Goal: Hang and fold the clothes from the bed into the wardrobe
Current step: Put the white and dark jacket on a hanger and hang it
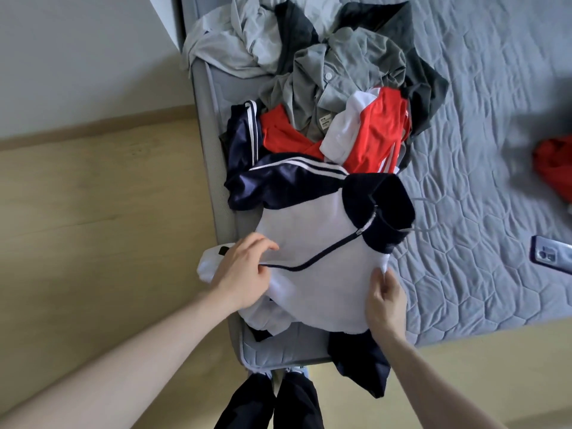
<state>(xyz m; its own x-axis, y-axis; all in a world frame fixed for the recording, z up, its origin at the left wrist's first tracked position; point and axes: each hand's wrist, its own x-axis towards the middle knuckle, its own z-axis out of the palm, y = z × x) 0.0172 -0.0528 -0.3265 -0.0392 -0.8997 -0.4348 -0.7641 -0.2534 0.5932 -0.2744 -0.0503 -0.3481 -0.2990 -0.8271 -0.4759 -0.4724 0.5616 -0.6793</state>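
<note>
Jacket [312, 243] on bed [479, 119], pile [340, 88] behind

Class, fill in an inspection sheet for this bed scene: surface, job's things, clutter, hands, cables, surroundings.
Surface: grey quilted bed, wrinkled.
Job's things: white and navy jacket spread at the bed's near corner; behind it a heap of clothes in grey, red and navy.
Clutter: phone face down; red garment apart at right, blurred.
Hands: left hand grips the jacket's left edge; right hand pinches its right edge.
Cables: nothing seen.
Surroundings: wooden floor, pale wall.
</note>
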